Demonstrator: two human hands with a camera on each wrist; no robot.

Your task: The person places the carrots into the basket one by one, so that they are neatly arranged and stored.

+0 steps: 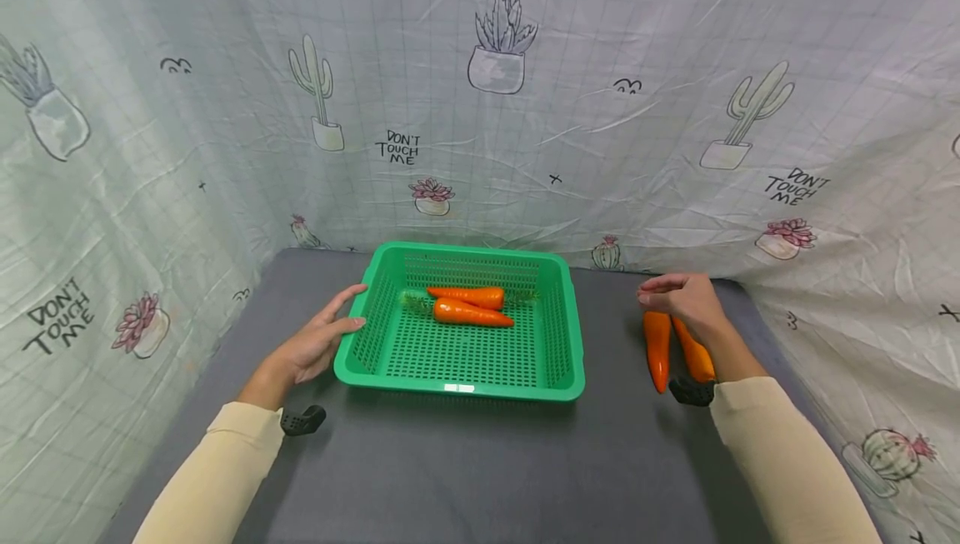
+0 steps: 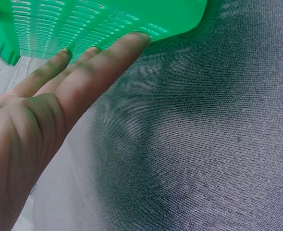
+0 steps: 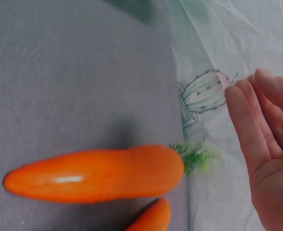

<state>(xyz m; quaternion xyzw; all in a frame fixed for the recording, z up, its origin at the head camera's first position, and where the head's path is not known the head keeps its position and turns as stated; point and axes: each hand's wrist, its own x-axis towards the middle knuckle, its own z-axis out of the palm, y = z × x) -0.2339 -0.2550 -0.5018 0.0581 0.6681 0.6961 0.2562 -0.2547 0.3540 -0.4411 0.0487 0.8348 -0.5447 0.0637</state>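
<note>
Left hand: the left hand (image 1: 313,346) is lying flat with fingers straight and spread, fingertips touching the left wall of the green basket (image 1: 390,365).
Right hand: the right hand (image 1: 686,298) is hovering over the leafy ends of two carrots (image 1: 657,348), fingers straight and pressed together, gripping nothing.
Carrots outside: both are lying side by side on the surface (image 1: 480,469), right of the basket, tips pointing toward the person; they are smooth, glossy orange, tapered, with small green tufts.
Carrots inside: two more carrots (image 1: 471,312) are lying across the back half of the basket.
Basket: shallow, rectangular plastic with slotted walls and floor and a rolled rim.
Surface: grey knitted cloth, matte.
Room: a printed cactus curtain (image 1: 525,111) is closing in the back and both sides; grey cloth is lying bare in front of the basket.
</note>
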